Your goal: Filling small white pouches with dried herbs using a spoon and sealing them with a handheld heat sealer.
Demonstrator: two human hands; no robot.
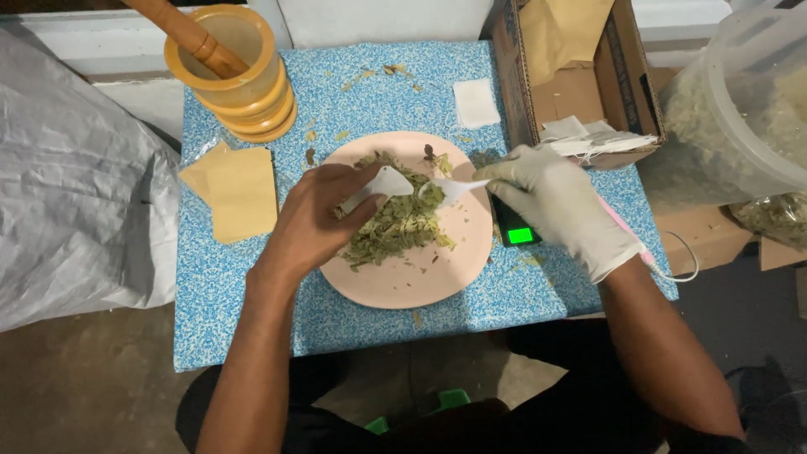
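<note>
My bare left hand pinches a small white paper sachet over a pink plate. A heap of dried green leaves lies on the plate. My right hand, in a white glove, holds a white plastic spoon whose bowl points at the sachet's mouth. The spoon tip hovers just above the leaf heap, close to the sachet.
A small scale with a green lit display sits under my right hand. Tan paper pouches lie left, a yellow mortar with wooden pestle behind. A cardboard box, a white sachet and a clear tub of leaves stand right.
</note>
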